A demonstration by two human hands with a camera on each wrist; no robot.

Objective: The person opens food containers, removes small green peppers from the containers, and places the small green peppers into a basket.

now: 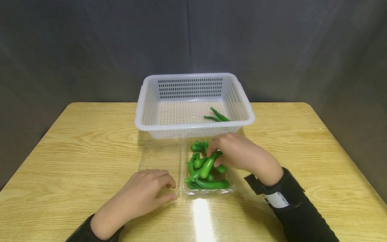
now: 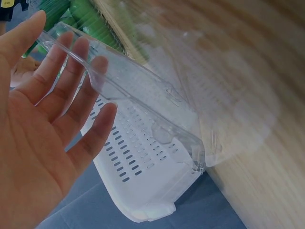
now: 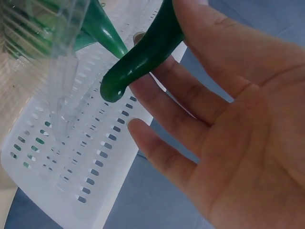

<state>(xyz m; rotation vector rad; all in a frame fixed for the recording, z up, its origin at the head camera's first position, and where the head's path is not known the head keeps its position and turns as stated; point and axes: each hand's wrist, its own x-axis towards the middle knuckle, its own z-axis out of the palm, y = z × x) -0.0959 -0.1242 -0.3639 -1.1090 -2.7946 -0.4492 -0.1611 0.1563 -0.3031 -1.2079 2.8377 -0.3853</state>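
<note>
My right hand [image 1: 239, 151] pinches a green pepper [image 3: 143, 57] between thumb and fingers, over the filled half of a clear plastic clamshell box [image 1: 208, 192]. Several glossy green peppers [image 1: 211, 185] lie heaped in that half, some with stems showing. In the right wrist view the held pepper's rounded end hangs past the fingers. My left hand [image 1: 148, 188] is beside the box's other half, the opened clear lid [image 1: 161, 154], its fingers loosely bent and holding nothing. From the left wrist, the fingertips [image 2: 97, 64] overlap the clear plastic edge.
Behind the box stands a white perforated plastic basket [image 1: 193, 126], with two slim green peppers [image 1: 220, 115] at its right side. All of it rests on a wood-grain table [image 1: 75, 151]. A dark grey curtain [image 1: 121, 40] hangs beyond the far edge.
</note>
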